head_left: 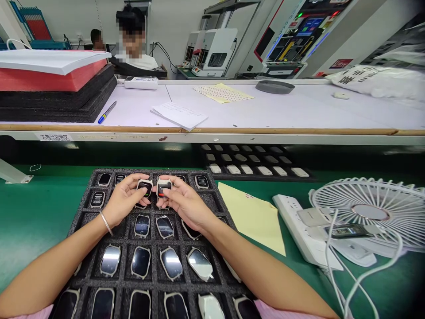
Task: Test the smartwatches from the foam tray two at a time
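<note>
Two smartwatch bodies without straps are held side by side over the upper rows of a black foam tray [125,242]. My left hand [128,195] grips one smartwatch [145,185], its lit screen facing me and the thumb on the glass. In my right hand [182,199] is the other smartwatch [164,182], its screen also lit under the thumb. Below them, several more watch bodies lie in the tray's compartments, such as a dark-screened one [141,261]. A few in the upper left show text, like this watch [97,199]. My forearms hide parts of the tray.
Right of the tray lie a yellow sheet [254,217], a power strip [303,230] with cables and a white fan [368,212]. Behind, a second tray [254,173] sits under a raised shelf [232,117] bearing papers, a pen [107,112] and stacked foam [56,99]. People sit beyond.
</note>
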Tool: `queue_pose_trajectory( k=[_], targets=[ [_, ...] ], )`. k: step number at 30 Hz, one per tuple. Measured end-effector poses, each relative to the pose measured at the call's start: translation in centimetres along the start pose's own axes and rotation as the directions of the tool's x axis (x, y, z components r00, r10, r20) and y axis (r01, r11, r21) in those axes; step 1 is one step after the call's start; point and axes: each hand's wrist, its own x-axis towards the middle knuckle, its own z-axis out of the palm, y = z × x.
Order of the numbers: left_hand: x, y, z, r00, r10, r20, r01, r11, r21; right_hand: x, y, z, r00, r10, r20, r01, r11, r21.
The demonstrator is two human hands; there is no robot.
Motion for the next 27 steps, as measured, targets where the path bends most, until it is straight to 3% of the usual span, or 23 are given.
queue_pose_trajectory(
  k=[10,27],
  targets=[
    [-0.13,0.11,-0.03,0.998,0.022,0.055,-0.020,0.999,-0.027,-0.01,0.03,-0.12,1.000,-0.011,-0.004,0.011,1.000,0.006],
    [-0.19,0.46,-0.04,0.999,0.011,0.032,-0.011,1.000,-0.025,0.03,0.16,-0.02,0.999,-0.025,-0.032,0.025,1.000,-0.017]
  ],
)
